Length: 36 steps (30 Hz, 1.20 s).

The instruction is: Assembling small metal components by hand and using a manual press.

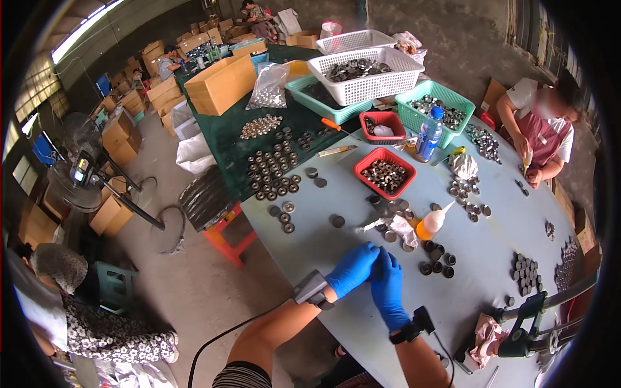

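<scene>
My left hand point(353, 268) and my right hand point(388, 292), both in blue gloves, meet over the near edge of the table point(304, 242). Their fingers are closed and pressed together at the tips. Whatever lies between them is hidden by the gloves. Just beyond my fingers are a crumpled white cloth point(402, 227) and several small round dark caps point(390, 236). To the right of the cloth, a squeeze bottle point(432, 221) with orange liquid and a pointed white tip leans over. A cluster of black caps point(438, 260) sits to the right of my hands.
A red basket point(409, 187) of small metal rings stands further back. Behind it are a blue-capped bottle point(428, 134), green baskets point(475, 103) and a white basket point(414, 76). A metal hand press point(530, 323) stands at the near right. A co-worker point(543, 123) sits at the far right.
</scene>
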Tool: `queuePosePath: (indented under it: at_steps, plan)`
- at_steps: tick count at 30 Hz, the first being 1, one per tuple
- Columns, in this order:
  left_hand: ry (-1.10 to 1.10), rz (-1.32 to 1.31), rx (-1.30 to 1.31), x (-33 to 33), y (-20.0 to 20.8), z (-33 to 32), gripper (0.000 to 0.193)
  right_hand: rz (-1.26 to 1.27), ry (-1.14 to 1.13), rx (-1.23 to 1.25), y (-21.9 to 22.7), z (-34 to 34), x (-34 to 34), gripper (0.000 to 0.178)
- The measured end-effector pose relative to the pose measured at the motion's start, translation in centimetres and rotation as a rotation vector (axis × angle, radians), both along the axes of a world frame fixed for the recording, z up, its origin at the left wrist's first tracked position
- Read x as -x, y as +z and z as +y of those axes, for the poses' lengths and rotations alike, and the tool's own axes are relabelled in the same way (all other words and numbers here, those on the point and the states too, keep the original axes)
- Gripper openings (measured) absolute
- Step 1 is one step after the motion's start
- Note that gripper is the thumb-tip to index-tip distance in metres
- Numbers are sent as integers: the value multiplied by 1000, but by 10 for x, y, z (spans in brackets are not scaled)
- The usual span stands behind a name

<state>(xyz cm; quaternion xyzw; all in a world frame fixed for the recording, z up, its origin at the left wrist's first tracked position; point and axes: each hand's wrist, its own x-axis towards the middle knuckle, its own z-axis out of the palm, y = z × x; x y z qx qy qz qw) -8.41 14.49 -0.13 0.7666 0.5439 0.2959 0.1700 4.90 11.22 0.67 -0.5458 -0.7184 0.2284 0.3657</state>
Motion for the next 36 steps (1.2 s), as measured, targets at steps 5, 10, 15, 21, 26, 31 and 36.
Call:
queuePosePath:
  at_steps: [5, 10, 15, 21, 26, 31, 36]
  plan:
    - [324, -168, -243, 52, 28, -20, 13, -92, 160, -60, -3, 14, -18, 33]
    - [515, -605, -197, 129, -19, -9, 9, 35, 106, -95, -9, 22, -19, 15]
    - [893, -806, -294, 199, -13, -6, 21, -120, 87, 2, 0, 21, -25, 12]
    - [701, -129, -358, 236, -18, 11, 20, 34, 80, 112, -9, 17, -58, 20]
    - [510, 353, -272, 237, -3, 10, 31, 486, -27, 663, 25, 2, -82, 26]
    - [471, 402, -128, 253, 7, 23, 15, 824, -28, 817, 33, -28, -100, 33]
    - [561, -6, -96, 269, 1, 33, 18, 1184, -85, 919, 37, -64, -108, 40]
